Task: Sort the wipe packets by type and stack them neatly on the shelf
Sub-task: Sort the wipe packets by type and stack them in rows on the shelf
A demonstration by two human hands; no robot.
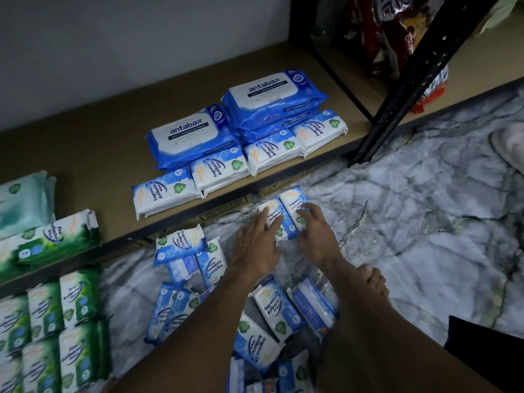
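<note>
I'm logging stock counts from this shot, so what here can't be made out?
- Small blue-and-white wipe packets on the marble floor: head view; forearms and the bottom edge hide part of the pile.
- Green-and-white wipe packets: cut by the left edge.
- Stacked large blue antabax packs: lower ones covered, so the count is uncertain.
- Small print: blurred.

Both hands, left hand [256,245] & right hand [313,231], pressing on two blue-white packets [286,214] side by side on marble floor [411,222], just below shelf [85,143] front edge.
</note>
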